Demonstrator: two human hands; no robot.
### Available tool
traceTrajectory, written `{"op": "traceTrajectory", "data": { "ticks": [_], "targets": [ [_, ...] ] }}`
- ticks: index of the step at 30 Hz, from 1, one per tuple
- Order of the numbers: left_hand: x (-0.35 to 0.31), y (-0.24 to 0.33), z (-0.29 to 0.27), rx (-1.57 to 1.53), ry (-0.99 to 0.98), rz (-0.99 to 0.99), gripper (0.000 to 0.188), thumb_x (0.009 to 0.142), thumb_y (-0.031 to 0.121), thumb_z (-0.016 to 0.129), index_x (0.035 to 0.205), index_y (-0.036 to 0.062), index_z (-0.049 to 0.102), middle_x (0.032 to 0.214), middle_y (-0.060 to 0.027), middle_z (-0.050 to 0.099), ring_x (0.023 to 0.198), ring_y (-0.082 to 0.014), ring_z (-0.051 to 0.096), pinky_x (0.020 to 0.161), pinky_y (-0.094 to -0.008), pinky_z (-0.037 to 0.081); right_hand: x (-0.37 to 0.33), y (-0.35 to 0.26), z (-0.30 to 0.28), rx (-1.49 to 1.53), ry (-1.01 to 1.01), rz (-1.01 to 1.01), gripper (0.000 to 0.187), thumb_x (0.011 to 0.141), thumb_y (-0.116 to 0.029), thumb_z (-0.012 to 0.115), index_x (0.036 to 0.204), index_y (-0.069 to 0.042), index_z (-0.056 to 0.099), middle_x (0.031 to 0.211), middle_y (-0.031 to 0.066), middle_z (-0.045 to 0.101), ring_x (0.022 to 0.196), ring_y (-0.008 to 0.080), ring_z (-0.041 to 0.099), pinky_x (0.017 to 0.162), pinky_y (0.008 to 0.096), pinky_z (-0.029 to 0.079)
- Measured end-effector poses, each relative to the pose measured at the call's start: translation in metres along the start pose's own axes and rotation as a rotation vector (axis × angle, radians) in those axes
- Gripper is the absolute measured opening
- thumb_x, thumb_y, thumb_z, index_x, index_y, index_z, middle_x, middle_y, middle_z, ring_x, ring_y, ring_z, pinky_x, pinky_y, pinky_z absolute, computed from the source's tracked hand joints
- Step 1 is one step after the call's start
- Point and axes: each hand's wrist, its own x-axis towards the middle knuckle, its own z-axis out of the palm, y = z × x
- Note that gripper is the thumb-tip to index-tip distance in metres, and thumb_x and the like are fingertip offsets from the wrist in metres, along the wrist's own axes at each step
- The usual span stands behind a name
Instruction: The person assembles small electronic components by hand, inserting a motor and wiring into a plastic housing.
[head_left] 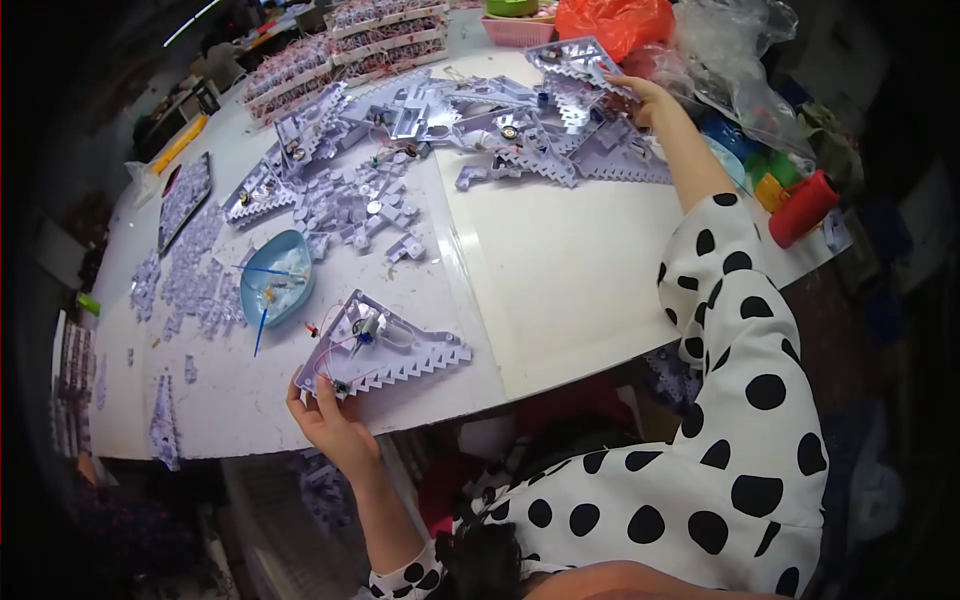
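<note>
At the table's near edge my left hand [338, 428] is closed on the lower left corner of a lavender, triangular plastic housing [405, 352] with a saw-toothed edge. Inside that housing sit a small motor-like part [366, 330] and thin red wires. My right arm reaches to the far right, where my right hand [648, 97] grips the edge of a similar toothed housing [572, 62], tilted up above a pile of such housings [530, 150]. The right fingertips are partly hidden behind its edge.
Left of centre stands a blue bowl [246, 290] with white stuff and thin blue sticks. Small lavender parts [365, 205] lie heaped beyond it. A red spool-like cylinder [803, 208] and clear plastic bags [735, 50] are at the right. Stacked racks [390, 40] stand at the back.
</note>
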Motion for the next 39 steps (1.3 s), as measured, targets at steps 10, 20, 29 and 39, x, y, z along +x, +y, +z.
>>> {"op": "traceTrajectory", "data": {
  "ticks": [10, 20, 29, 39],
  "targets": [
    [0.004, -0.007, 0.014, -0.058, -0.053, 0.024, 0.032, 0.101, 0.006, 0.058, 0.131, 0.0001, 0.046, 0.119, -0.0119, 0.06, 0.106, -0.0181, 0.062, 0.089, -0.0338, 0.054, 0.062, 0.007, -0.026, -0.899, 0.827, -0.488, 0.062, 0.084, -0.04, 0.08, 0.125, 0.002, 0.061, 0.119, 0.0193, 0.067, 0.104, 0.0303, 0.067, 0.089, 0.0455, 0.055],
    [0.004, -0.005, -0.006, -0.005, -0.021, 0.016, 0.032, 0.101, 0.005, 0.058, 0.13, -0.0005, 0.047, 0.119, -0.0117, 0.061, 0.106, -0.0177, 0.062, 0.088, -0.0337, 0.054, -0.138, 0.133, 0.06, -1.428, -0.028, -1.349, 0.03, 0.083, -0.023, 0.075, 0.11, -0.012, 0.072, 0.109, 0.0109, 0.067, 0.11, 0.0297, 0.061, 0.096, 0.0417, 0.049],
    [0.0, 0.004, -0.006, -0.056, -0.052, -0.112, 0.034, 0.1, 0.006, 0.06, 0.131, 0.0035, 0.046, 0.117, -0.0104, 0.063, 0.104, -0.0189, 0.063, 0.084, -0.0372, 0.056, -0.223, 0.15, 0.076, -1.314, -0.122, -1.289, 0.034, 0.084, -0.014, 0.074, 0.118, -0.009, 0.069, 0.123, 0.0124, 0.065, 0.116, 0.0323, 0.06, 0.099, 0.0412, 0.048],
    [-0.011, -0.014, 0.075, -0.109, -0.35, -0.375, 0.03, 0.098, 0.005, 0.063, 0.124, 0.0026, 0.048, 0.115, -0.0114, 0.065, 0.104, -0.0216, 0.065, 0.09, -0.039, 0.057, -0.37, 0.208, 0.117, -0.666, -0.246, -0.817, 0.057, 0.086, -0.014, 0.075, 0.14, -0.009, 0.056, 0.129, 0.0146, 0.062, 0.118, 0.0293, 0.059, 0.102, 0.0368, 0.045]
  ]
}}
